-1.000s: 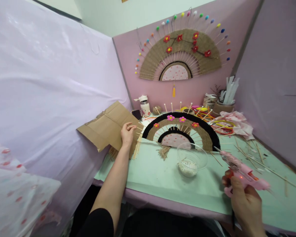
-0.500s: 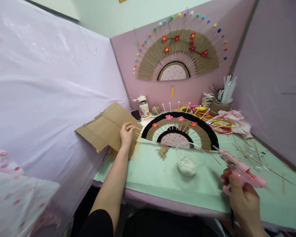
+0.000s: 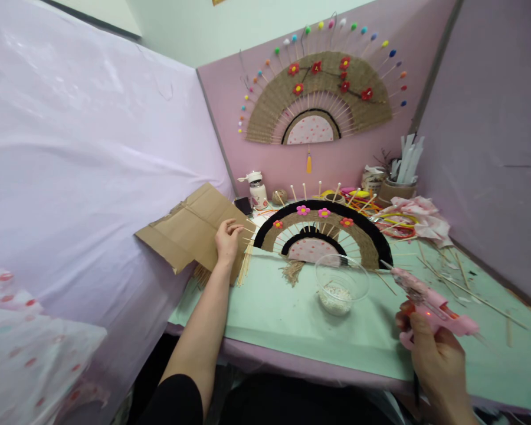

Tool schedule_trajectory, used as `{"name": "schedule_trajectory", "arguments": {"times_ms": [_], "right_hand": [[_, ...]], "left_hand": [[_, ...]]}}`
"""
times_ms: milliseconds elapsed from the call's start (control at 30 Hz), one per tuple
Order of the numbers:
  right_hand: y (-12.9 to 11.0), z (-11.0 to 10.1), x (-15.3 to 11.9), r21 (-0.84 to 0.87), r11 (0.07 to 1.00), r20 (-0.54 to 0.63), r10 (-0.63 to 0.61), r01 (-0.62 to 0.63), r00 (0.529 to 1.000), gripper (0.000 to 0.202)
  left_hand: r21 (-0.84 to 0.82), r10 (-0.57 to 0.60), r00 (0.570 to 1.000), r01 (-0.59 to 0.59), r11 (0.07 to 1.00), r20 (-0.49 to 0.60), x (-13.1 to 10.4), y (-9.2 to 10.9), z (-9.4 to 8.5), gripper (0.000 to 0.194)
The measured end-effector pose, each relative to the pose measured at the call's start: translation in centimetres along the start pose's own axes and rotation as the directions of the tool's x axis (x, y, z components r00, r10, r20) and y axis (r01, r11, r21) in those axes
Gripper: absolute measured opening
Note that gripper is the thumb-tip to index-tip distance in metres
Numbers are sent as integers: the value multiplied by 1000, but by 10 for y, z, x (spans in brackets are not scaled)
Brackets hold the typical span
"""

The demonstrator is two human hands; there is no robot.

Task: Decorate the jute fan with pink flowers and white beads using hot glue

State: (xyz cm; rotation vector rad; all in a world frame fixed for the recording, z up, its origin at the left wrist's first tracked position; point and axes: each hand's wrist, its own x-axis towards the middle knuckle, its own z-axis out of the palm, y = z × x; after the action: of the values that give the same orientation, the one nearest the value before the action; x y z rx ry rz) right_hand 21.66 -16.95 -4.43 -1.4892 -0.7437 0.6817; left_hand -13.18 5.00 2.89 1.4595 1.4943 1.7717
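Note:
My right hand (image 3: 431,348) is wrapped round a pink glue gun (image 3: 433,304) with a small orange light lit on its side. The gun's nozzle points left, close to the right end of a half-round fan (image 3: 367,236) of twine and black trim with pink and red flowers. At the fan's left end is my left hand (image 3: 228,239), its fingers curled together beside the protruding stick ends; anything between them is too small to make out. A clear plastic bowl (image 3: 341,286) of small white beads stands before the fan, overlapping its lower edge in view.
Brown cardboard (image 3: 194,227) lies at the left, with thin sticks (image 3: 245,268) by it. Behind are a white bottle (image 3: 258,193) and a twine ball (image 3: 279,196). Loose sticks (image 3: 469,286) and crumpled cloth (image 3: 425,218) lie right. A finished fan (image 3: 265,112) hangs on the back panel.

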Motion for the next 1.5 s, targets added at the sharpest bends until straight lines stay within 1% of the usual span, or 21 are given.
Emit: {"name": "schedule_trajectory", "arguments": {"times_ms": [200, 333, 533, 767, 933, 1067, 1267, 1500], "right_hand": [[-5, 1, -2, -18, 1000, -4, -6, 6, 1000, 64], [-4, 2, -2, -31, 999, -4, 10, -11, 1000, 64], [-3, 2, -1, -28, 1000, -4, 1, -1, 1000, 65], [-10, 4, -3, -25, 999, -25, 35, -35, 999, 71], [-4, 3, -2, -33, 999, -37, -4, 2, 999, 66], [-4, 3, -2, -54, 999, -33, 6, -8, 999, 71], [-9, 5, -1, -126, 992, -17, 11, -13, 1000, 74], [-8, 7, 3, -168, 985, -38, -38, 31, 999, 77]], "left_hand": [[-18, 2, 1000, -2, 1000, 11, -4, -1, 0, 26], [-49, -4, 1000, 4, 999, 2, -8, -4, 0, 26], [-89, -11, 1000, 9, 996, -20, -11, -9, 1, 25], [-31, -42, 995, 39, 999, -94, -23, -21, 5, 19], [-44, -60, 996, 57, 997, -71, -31, -32, 12, 22], [-91, -66, 997, 61, 994, -51, -35, -35, 16, 27], [-157, -62, 998, 57, 986, -33, -37, -35, 14, 34], [-137, -35, 999, 34, 990, -10, -37, -37, 14, 35]]}}
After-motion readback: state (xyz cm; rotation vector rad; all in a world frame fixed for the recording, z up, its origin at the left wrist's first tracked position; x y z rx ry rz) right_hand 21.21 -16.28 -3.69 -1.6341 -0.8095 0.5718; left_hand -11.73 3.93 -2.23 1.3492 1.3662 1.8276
